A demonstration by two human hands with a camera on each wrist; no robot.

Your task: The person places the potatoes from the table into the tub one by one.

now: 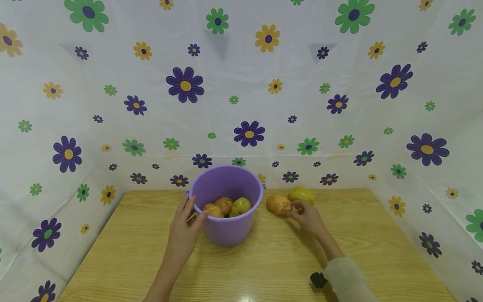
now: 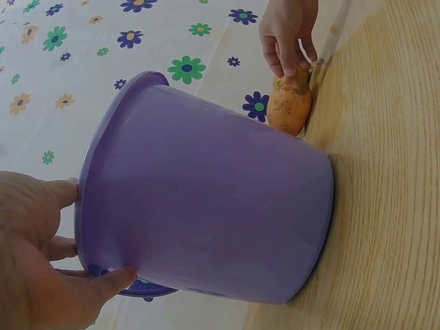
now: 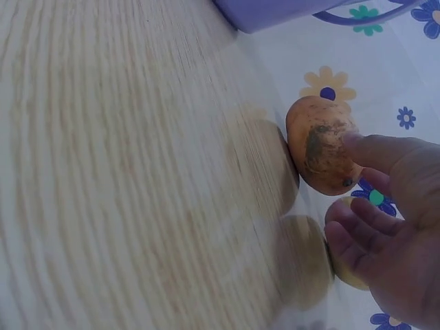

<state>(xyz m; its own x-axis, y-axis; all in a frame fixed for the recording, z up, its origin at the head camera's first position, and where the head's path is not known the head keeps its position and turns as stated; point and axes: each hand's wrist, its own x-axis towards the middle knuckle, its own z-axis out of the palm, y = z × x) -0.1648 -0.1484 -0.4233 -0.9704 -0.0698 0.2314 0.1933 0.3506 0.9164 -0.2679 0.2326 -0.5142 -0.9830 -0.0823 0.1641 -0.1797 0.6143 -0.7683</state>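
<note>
A purple bucket (image 1: 230,230) (image 2: 206,206) stands upright on the wooden table (image 1: 264,268), near its back edge. Three potatoes lie inside it: two brown (image 1: 225,204) and one yellow-green (image 1: 240,206). My left hand (image 1: 194,212) (image 2: 41,261) grips the bucket's left rim, thumb on one side and fingers on the other. Just right of the bucket, a brown potato (image 1: 278,204) (image 2: 289,106) (image 3: 317,144) rests on the table. My right hand (image 1: 298,209) (image 3: 385,220) pinches its right end with thumb and curled fingers. A yellow-green potato (image 1: 300,193) lies just behind that hand.
A white cloth with printed flowers (image 1: 249,105) walls in the table at the back and on both sides. The table's back edge runs close behind the bucket. A small black object (image 1: 318,279) sits by my right sleeve.
</note>
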